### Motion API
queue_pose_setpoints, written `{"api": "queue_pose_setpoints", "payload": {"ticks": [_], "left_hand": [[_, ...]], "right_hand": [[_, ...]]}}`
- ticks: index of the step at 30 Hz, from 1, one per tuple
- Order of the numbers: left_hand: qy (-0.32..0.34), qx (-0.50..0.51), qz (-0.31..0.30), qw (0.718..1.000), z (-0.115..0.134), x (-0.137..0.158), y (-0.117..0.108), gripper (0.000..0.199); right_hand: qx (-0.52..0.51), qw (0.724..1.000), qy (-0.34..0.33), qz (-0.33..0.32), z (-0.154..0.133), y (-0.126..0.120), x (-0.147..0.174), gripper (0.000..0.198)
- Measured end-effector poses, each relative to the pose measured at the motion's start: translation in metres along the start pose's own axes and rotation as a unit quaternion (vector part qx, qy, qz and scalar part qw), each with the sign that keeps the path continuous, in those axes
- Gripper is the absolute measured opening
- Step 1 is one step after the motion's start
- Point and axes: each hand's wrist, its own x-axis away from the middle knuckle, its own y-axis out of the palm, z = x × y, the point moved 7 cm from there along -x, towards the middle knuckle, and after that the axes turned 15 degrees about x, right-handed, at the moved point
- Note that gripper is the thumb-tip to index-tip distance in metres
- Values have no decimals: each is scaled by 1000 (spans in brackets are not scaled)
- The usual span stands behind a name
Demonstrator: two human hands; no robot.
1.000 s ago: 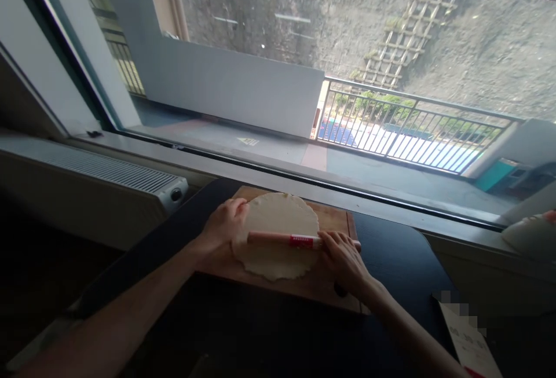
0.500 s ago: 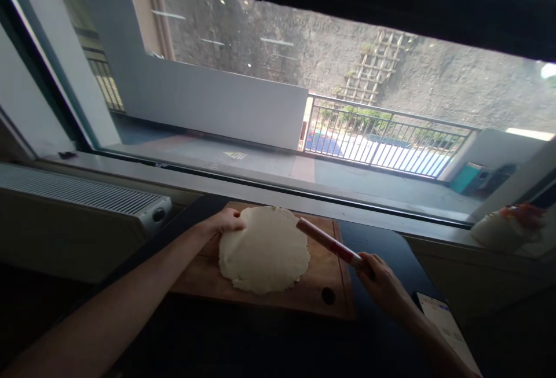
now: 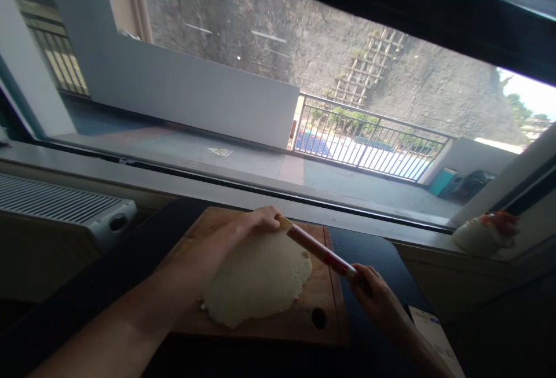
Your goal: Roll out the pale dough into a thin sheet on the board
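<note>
A flat round sheet of pale dough lies on a wooden cutting board on a dark table. My left hand reaches across the dough and touches the far tip of a wooden rolling pin with a red label. My right hand grips the pin's near end at the board's right edge. The pin runs diagonally above the dough's upper right part.
A phone with a lit screen lies on the table at the right. A white radiator stands at the left under the window sill. A pale object with a red top rests on the sill at the far right.
My right hand lifted the pin off the dough and swung it to the right, diagonal. My left hand moved from the dough's left edge to the pin's far tip. The view shifted left.
</note>
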Motion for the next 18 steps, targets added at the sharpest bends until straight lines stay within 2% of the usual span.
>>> {"api": "queue_pose_setpoints", "payload": {"ticks": [2,4,6,9,12,13,15,16,18], "left_hand": [[22,-18,8,1000,8,4,11,16],[31,-44,44,998,2,16,7,18],[24,-72,94,993,-11,34,-10,24],[8,-115,181,977,-28,68,-41,35],[21,-147,243,959,-18,102,-52,40],[44,-152,249,955,-9,114,-46,41],[118,-160,226,954,13,137,-18,43],[167,-161,204,951,23,150,1,44],[201,-186,129,953,31,168,44,46]], "right_hand": [[11,1000,6,0,4,-1,-2,32],[22,1000,6,-8,3,-1,-1,32],[31,999,-9,-20,-5,1,1,30],[53,997,-48,-32,-32,1,5,28],[80,993,-86,-15,-67,0,4,24],[82,992,-99,-7,-79,0,4,21],[72,990,-122,2,-100,5,7,15],[66,990,-128,4,-108,9,10,13],[64,990,-122,20,-117,18,15,15]]}}
